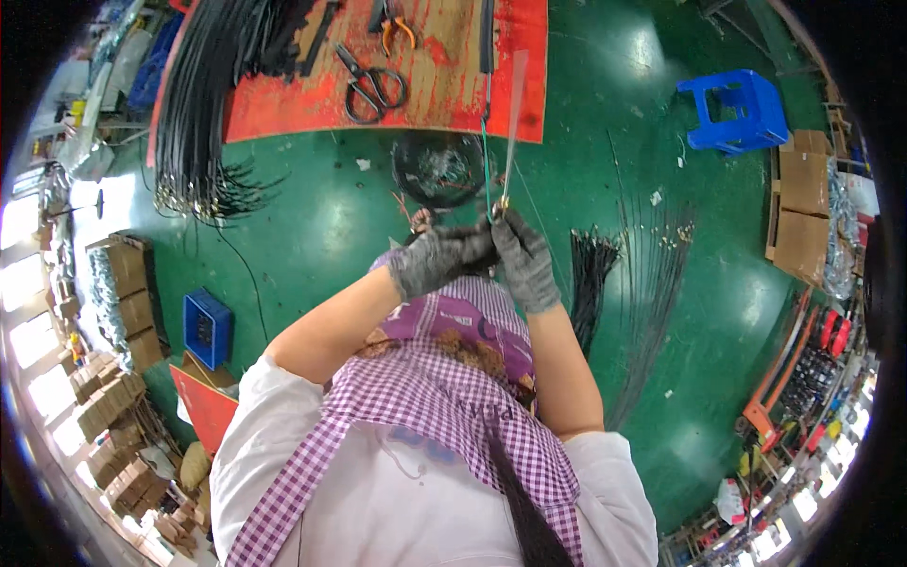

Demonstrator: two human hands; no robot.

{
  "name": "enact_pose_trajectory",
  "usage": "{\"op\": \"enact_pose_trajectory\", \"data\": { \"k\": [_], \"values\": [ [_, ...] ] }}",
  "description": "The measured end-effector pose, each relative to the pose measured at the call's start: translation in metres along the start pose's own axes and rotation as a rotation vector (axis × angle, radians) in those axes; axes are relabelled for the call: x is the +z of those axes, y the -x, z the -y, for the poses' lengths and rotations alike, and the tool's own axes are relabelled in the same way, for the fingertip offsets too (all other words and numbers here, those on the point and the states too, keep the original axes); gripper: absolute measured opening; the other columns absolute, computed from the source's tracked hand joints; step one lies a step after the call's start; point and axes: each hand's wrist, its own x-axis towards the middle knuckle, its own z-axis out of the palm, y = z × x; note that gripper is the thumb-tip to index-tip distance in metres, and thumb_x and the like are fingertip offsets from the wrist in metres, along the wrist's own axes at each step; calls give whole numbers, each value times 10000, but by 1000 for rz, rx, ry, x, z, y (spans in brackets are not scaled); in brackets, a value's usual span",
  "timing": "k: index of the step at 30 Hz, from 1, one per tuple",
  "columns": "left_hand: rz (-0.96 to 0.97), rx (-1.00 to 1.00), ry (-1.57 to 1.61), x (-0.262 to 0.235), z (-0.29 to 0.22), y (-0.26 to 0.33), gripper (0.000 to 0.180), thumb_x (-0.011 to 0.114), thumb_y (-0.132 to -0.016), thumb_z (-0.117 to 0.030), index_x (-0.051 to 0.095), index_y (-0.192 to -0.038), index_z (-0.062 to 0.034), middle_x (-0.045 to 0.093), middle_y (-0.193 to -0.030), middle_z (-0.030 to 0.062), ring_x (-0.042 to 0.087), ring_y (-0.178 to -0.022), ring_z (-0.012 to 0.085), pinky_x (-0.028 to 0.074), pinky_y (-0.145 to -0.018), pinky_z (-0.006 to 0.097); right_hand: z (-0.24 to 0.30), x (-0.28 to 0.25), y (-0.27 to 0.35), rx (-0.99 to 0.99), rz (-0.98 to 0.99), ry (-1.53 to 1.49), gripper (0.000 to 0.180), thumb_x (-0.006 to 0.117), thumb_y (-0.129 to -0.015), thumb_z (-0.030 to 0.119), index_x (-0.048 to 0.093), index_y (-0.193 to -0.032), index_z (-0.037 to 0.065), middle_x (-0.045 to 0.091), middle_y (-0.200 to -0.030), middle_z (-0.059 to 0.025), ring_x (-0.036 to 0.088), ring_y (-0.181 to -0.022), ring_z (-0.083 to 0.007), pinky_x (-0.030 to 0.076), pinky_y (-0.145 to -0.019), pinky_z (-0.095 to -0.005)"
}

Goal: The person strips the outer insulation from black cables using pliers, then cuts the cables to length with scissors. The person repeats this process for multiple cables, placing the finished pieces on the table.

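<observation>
Both my hands wear grey gloves and meet in front of my apron. My right hand (526, 260) is closed, pinching the brass-coloured end of a thin, pale strip or cable (515, 132) that rises blurred toward the table. Beside it, my left hand (439, 255) is closed too, its fingertips touching the same spot; what they grip is hidden. A thin green cord (487, 165) runs from between the hands up to a black sleeved cable (487, 42) lying over the table edge. Coppery strands (401, 206) show just beyond my left hand.
On the red, worn table (444, 94) lie black scissors (373, 90), orange-handled pliers (395, 33) and a hanging bundle of black cables (194, 113). Below its edge is a black tub (436, 170). More cables (593, 274) lie right; a blue stool (737, 111) stands farther off.
</observation>
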Motion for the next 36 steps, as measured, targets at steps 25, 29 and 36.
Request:
{"op": "enact_pose_trajectory", "data": {
  "k": [25, 29, 36],
  "values": [
    [124, -228, 565, -140, -154, -293, 428, 584, -662, -456, 299, -522, -169, 257, -426, -73, 269, -335, 41, 240, -284, 170, -48, 87, -75, 671, -256, -536, 273, 432, -826, 299, 501, -857, 37, 458, -558, 18, 377, -406, -63, 283, -374, -197],
    [105, -233, 571, -142, -157, -289, 425, 573, -670, -451, 306, -500, -167, 261, -422, -75, 265, -332, 42, 249, -286, 171, -40, 90, -92, 710, -263, -581, 261, 429, -830, 293, 502, -850, 44, 455, -551, 25, 370, -402, -59, 279, -371, -193],
    [162, -267, 648, -146, -169, -283, 437, 565, -690, -432, 307, -482, -147, 233, -419, -69, 253, -326, 51, 248, -289, 176, -31, 86, -96, 702, -229, -668, 222, 426, -834, 253, 500, -859, 45, 463, -554, 19, 363, -397, -60, 277, -367, -193]
  ]
}}
